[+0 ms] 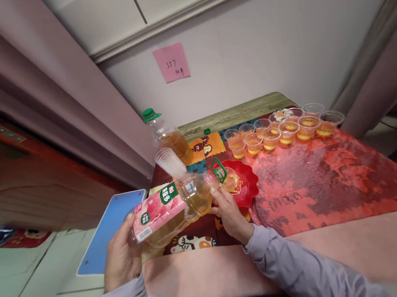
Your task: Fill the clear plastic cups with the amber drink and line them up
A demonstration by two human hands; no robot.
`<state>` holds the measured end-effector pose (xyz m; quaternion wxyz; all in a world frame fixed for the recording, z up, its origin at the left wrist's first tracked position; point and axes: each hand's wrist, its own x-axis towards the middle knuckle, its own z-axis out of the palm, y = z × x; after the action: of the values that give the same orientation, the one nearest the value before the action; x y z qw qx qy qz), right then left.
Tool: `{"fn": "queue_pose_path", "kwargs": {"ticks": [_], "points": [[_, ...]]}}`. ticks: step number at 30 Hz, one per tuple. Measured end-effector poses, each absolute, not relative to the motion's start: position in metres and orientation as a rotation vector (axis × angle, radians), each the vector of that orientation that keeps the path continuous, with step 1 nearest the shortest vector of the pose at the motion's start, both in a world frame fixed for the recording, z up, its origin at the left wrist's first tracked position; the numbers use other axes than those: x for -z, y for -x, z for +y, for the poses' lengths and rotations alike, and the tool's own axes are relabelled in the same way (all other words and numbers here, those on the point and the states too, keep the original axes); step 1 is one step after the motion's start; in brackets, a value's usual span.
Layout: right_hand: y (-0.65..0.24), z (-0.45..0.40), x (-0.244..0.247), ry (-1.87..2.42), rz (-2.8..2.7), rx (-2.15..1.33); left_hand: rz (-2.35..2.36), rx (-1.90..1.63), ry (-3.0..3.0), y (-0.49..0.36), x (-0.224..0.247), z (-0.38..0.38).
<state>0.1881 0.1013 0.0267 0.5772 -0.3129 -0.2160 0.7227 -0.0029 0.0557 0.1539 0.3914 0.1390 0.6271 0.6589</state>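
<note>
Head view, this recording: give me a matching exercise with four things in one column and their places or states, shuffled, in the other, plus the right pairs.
Things
1. labelled bottle
2. handwritten note
3. scalloped dish
4. unheld bottle

Places or states
A. stuck on the wall
B. upright, with a green cap on top
C. tilted, the left hand at its base and the right hand near its neck
D. red, beneath a clear cup

Pairs: 1-C, 2-A, 3-D, 4-B

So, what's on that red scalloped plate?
A clear plastic cup and gold print show on the red scalloped plate. The right hand and juice bottle cover its left part, hiding what's there.
</note>
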Motion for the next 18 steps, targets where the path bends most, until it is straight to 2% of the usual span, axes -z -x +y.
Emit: {"fn": "queue_pose_path", "kwargs": {"ticks": [18], "points": [[-0.1890, 0.1027, -0.0273, 0.736, -0.506, -1.690, 1.616, -1.666, -0.333, -0.0013, -0.1559, 0.0570]]}}
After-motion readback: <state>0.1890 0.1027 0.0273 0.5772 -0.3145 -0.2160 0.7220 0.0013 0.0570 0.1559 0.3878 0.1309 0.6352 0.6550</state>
